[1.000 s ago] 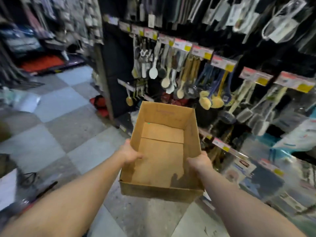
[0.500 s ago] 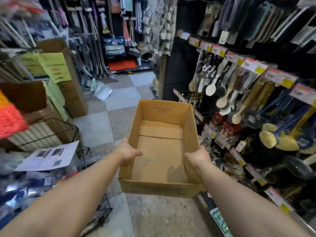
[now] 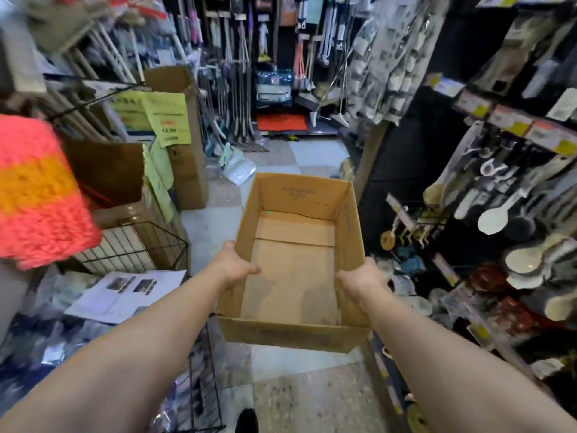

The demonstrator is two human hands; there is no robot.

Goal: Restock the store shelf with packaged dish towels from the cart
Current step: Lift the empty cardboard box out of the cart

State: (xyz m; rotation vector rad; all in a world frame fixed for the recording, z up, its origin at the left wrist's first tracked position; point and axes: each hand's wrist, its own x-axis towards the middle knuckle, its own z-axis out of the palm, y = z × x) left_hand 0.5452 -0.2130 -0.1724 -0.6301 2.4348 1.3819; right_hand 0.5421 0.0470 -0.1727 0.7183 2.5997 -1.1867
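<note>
I carry an empty brown cardboard box (image 3: 293, 267) in front of me at waist height, its open top facing up. My left hand (image 3: 232, 265) grips the box's left wall, thumb inside the rim. My right hand (image 3: 363, 278) grips the right wall the same way. A black wire cart (image 3: 199, 379) at the lower left holds clear-wrapped packages (image 3: 53, 354) and a printed sheet (image 3: 125, 295). The store shelf (image 3: 499, 195) runs along the right, hung with spoons and brushes.
Cardboard boxes (image 3: 184, 145) with yellow-green price signs stand at the left, behind a wire basket (image 3: 131, 248). A pink and orange knitted item (image 3: 37, 195) hangs at the far left. Mops and brooms fill the back wall. The tiled aisle floor (image 3: 281, 395) runs ahead.
My view has swung left, away from the utensil shelf and down the aisle; the cart and boxes on the left came into sight. Both hands kept the same grip on the box.
</note>
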